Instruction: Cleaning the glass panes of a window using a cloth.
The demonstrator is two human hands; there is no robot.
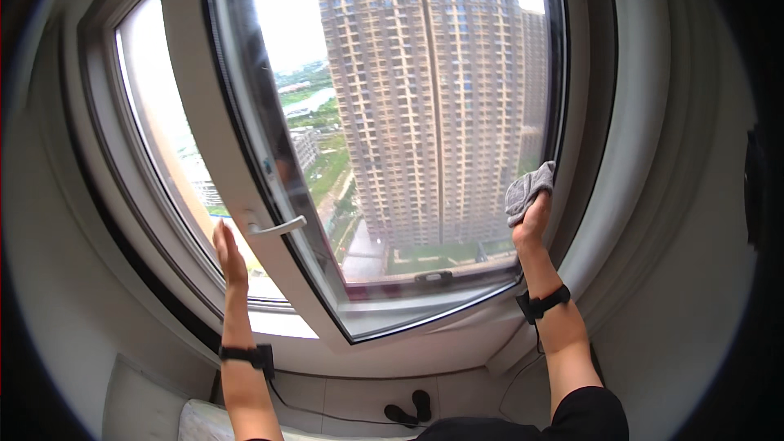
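Observation:
My right hand presses a folded grey cloth against the right edge of the window glass. The pane sits in a sash that is tilted or swung inward, with a white handle on its left side. My left hand is raised beside the sash's left frame, below and left of the handle. Its fingers point up, stretched out, and nothing shows in them. Whether it touches the frame I cannot tell.
A second window opening lies to the left. Below runs the white sill. Black bands with cables circle both forearms. Dark shoes show on the tiled floor, near a pale padded edge. Tall buildings stand outside.

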